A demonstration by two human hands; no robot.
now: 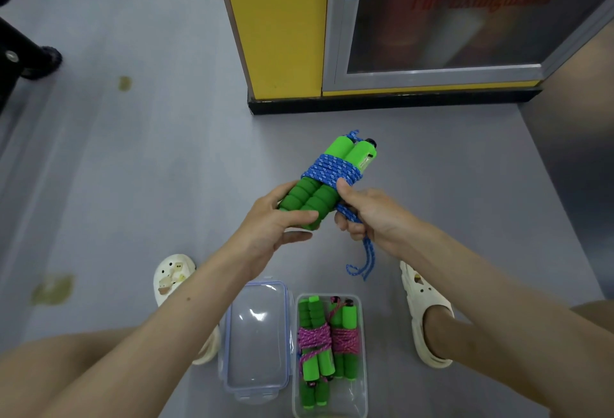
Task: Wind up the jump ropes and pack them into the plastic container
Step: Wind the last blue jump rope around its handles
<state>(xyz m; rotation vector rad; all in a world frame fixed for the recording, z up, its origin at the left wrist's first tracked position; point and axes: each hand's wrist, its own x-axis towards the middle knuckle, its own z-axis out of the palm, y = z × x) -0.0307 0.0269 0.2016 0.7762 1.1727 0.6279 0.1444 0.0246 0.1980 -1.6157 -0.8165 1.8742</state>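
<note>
We are well into the job, by our reckoning. The container (pixel 364 368) stands open on the floor (pixel 133 185) between our feet and already holds two pink ropes (pixel 314 338), each wound round its green handles and lying side by side. Its lid (pixel 255 334) lies just beside it on the left. The blue rope (pixel 329 172) is in the air above the floor, well above the container, and most of it is wrapped in tight turns round the middle of its paired handles (pixel 349 152). Our left grip (pixel 269 221) is curled round the foam ends of those handles and holds the bundle tilted away from us. Our right grip (pixel 368 215) pinches the rope just below the coils, thumb on top, with a short loop (pixel 367 258) hanging free beneath it. What we judge is left: wind or tuck in that last loop, lay the bundle in the container beside the pink ones, where space looks tight, and perhaps fit the lid.
</note>
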